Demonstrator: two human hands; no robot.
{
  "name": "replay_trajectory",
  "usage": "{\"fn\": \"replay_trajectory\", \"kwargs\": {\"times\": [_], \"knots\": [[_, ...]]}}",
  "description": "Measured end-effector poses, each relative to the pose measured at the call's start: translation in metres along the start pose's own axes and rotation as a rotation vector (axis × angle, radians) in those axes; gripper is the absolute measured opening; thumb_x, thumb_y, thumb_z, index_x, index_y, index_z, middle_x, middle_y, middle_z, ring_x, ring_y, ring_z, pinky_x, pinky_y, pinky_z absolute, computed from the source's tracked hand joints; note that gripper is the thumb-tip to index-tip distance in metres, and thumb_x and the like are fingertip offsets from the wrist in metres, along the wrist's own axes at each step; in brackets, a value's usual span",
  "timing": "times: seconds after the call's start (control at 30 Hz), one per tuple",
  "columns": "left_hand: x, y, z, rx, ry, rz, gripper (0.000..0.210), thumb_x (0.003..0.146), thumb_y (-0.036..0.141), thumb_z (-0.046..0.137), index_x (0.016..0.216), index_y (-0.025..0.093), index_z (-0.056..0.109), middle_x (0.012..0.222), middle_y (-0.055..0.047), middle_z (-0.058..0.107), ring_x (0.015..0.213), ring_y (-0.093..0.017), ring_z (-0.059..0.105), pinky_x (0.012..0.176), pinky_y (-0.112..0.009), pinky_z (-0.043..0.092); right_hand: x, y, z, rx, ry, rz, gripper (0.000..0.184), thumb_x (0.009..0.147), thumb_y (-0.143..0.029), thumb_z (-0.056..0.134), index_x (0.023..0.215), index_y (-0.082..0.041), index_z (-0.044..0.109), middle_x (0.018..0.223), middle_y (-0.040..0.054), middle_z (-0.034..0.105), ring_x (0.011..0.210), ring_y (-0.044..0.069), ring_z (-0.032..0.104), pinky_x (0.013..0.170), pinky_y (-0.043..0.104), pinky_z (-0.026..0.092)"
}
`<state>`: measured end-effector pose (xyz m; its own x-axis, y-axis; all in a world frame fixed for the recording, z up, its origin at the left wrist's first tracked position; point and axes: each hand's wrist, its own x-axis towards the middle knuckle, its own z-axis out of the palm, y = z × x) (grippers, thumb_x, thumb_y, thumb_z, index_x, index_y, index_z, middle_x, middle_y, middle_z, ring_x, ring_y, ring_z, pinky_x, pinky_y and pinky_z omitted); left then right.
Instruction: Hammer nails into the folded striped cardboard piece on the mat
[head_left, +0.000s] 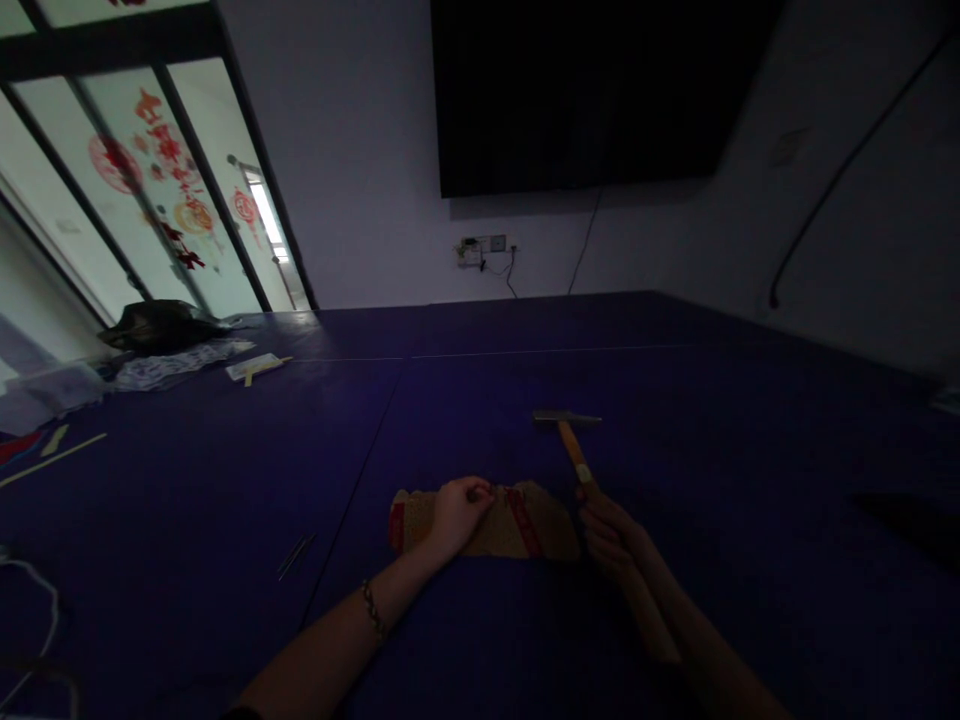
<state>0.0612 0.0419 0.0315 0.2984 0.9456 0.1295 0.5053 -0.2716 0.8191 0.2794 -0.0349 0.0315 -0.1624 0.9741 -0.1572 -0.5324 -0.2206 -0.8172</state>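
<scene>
My right hand point(615, 535) is wrapped round the wooden handle of a hammer point(576, 448), whose metal head is raised at the far end, apart from the cardboard. A torn strip of brown cardboard point(495, 535) with red tape or print lies flat on the dark blue tabletop. Over its far edge, my left hand point(461, 512) rests with thumb and fingers pinched together. Whatever is between those fingertips is too small and dark to make out. Several thin metal rods or nails point(297, 556) lie on the table to the left of my left forearm.
At the far left are a black bag point(161, 325), plastic packets point(176, 365) and a white packet with a yellow piece point(256, 368). A yellow strip point(56, 460) and a white cable point(49, 600) lie along the left side. A dark object point(911, 525) is at right.
</scene>
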Motion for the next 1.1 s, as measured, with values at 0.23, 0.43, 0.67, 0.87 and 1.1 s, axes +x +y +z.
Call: {"fn": "replay_trajectory", "kwargs": {"times": [0.23, 0.43, 0.67, 0.87, 1.1], "knots": [[-0.011, 0.005, -0.003, 0.140, 0.011, 0.087, 0.013, 0.070, 0.025, 0.057, 0.074, 0.018, 0.068, 0.078, -0.003, 0.068, 0.074, -0.016, 0.059, 0.071, -0.028, 0.042, -0.004, 0.001, 0.003, 0.016, 0.038, -0.020, 0.024, 0.068, -0.033, 0.060, 0.082, -0.023, 0.044, 0.037, -0.0135, 0.035, 0.022, 0.002, 0.020, 0.022, 0.012, 0.024], [-0.013, 0.002, -0.001, 0.132, 0.041, 0.056, 0.014, 0.071, 0.024, 0.055, 0.075, 0.018, 0.068, 0.076, -0.003, 0.067, 0.070, -0.015, 0.057, 0.067, -0.026, 0.042, -0.003, 0.000, -0.001, 0.015, 0.012, 0.008, 0.026, 0.065, -0.035, 0.062, 0.081, -0.023, 0.044, 0.036, -0.0133, 0.035, 0.021, 0.003, 0.020, 0.022, 0.013, 0.024], [-0.013, -0.001, 0.002, 0.109, 0.035, 0.063, 0.014, 0.071, 0.027, 0.055, 0.074, 0.019, 0.067, 0.071, -0.001, 0.064, 0.067, -0.014, 0.055, 0.062, -0.024, 0.040, 0.000, 0.004, -0.009, -0.005, -0.020, 0.024, 0.027, 0.065, -0.033, 0.062, 0.081, -0.024, 0.043, 0.037, -0.0135, 0.034, 0.021, 0.003, 0.021, 0.022, 0.014, 0.023], [-0.015, 0.003, 0.000, 0.203, -0.001, 0.112, 0.015, 0.072, 0.027, 0.054, 0.076, 0.020, 0.066, 0.073, -0.002, 0.065, 0.070, -0.015, 0.055, 0.067, -0.026, 0.040, 0.003, 0.008, -0.009, -0.020, -0.037, 0.002, 0.025, 0.067, -0.032, 0.057, 0.085, -0.024, 0.042, 0.038, -0.0132, 0.031, 0.020, 0.003, 0.019, 0.023, 0.015, 0.021], [-0.016, 0.004, 0.000, 0.140, 0.030, 0.084, 0.012, 0.072, 0.025, 0.057, 0.075, 0.019, 0.066, 0.076, -0.002, 0.067, 0.072, -0.016, 0.056, 0.069, -0.027, 0.041, 0.000, 0.006, -0.001, -0.011, 0.002, -0.008, 0.023, 0.067, -0.033, 0.058, 0.081, -0.024, 0.042, 0.038, -0.0133, 0.031, 0.022, 0.003, 0.019, 0.023, 0.013, 0.023]]}}
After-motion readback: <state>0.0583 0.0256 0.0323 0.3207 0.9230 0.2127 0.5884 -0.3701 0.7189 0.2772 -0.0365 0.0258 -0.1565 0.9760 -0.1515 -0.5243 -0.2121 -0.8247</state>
